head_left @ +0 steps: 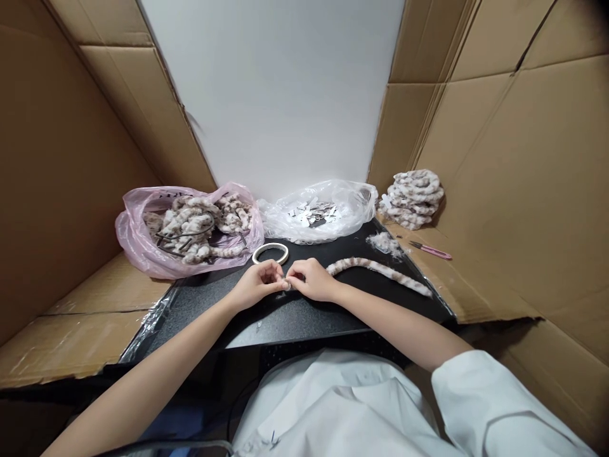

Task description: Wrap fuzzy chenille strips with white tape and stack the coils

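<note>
My left hand (261, 284) and my right hand (311, 279) meet over the front of the black table, both closed in a pinch. Between their fingertips shows a small whitish, fuzzy bit that looks like the end of a furry strip (380, 269), white with brown patches. The strip passes behind my right hand and curves away to the right on the tabletop. Fingers hide most of the pinched end. Just behind my left hand lies a roll of pale tape (270, 253), flat on the table.
A pink plastic bag (136, 222) at the left holds more furry strips with dark cords. Behind stands a clear bag (354, 212) of small metal and white pieces. Rightward are loose fluff (384, 244), pink-handled snips (431, 250) and piled furry strips (413, 198). Cardboard walls (533, 178) enclose the table.
</note>
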